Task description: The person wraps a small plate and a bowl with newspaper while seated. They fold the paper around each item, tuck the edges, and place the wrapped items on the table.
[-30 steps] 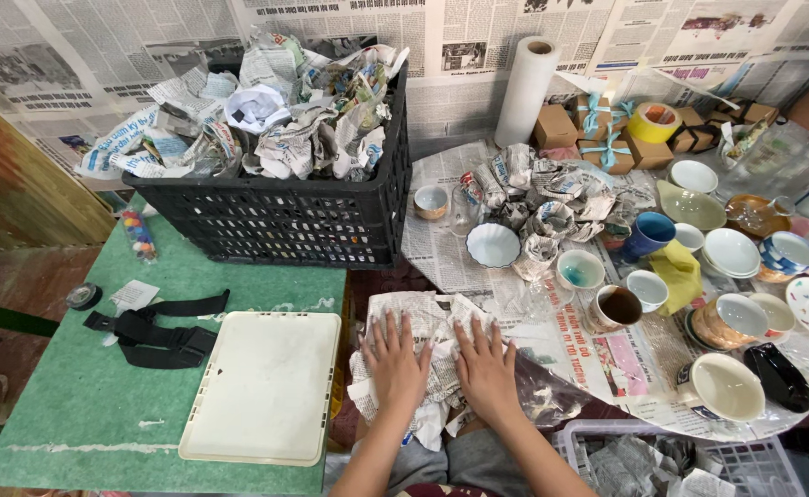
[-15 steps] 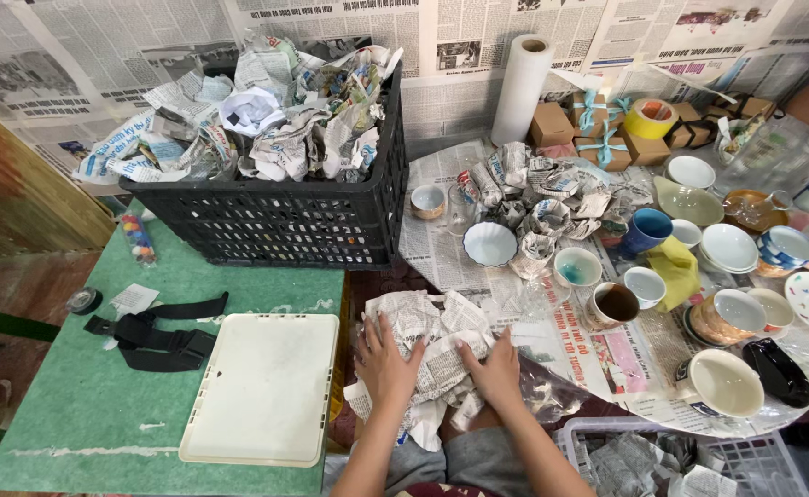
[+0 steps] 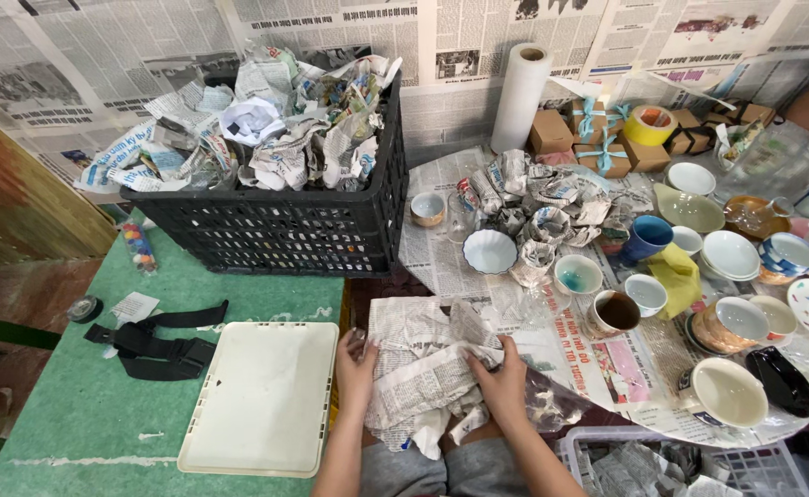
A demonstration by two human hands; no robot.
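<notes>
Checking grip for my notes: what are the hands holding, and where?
Both hands, left hand and right hand, grip a crumpled newspaper bundle by its opposite sides.

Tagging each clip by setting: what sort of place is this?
Probably a home or small workshop packing station for crockery: ceramic cups and bowls crowd a newspaper-covered table, a black plastic crate holds newspaper-wrapped bundles, and both hands press crumpled newspaper.

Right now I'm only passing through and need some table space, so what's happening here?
A person sits with both hands on a crumpled newspaper bundle in their lap area: the left hand grips its left edge, the right hand presses its right side. A white tray lies on the green table to the left. A black crate behind holds wrapped bundles, and cups and bowls crowd the round table on the right.
</notes>
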